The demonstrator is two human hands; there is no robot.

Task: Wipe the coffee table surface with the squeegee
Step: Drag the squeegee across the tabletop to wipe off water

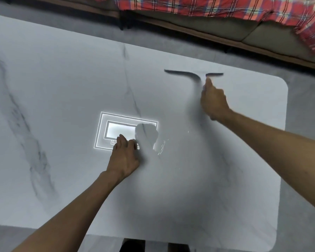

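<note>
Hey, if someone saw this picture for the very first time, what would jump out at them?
Likely the bright rectangular reflection of a ceiling light glowing on the glossy marble coffee table, just beyond the left hand, which is pressed on the surface. Next, the right hand holding the motion-blurred squeegee near the table's far right part. The red plaid fabric on the sofa along the top edge adds the only strong colour.

Landmark: one coffee table (65, 84), white, grey-veined.
One squeegee (193, 74) on it, toward far right corner.
Two hands over table: left hand (124, 157) near middle, right hand (214, 102) just behind squeegee.
One bright ceiling-light reflection (105, 130) on tabletop, under left hand.
One sofa (235, 31) beyond far edge, one plaid cloth (225, 6) on it.
</note>
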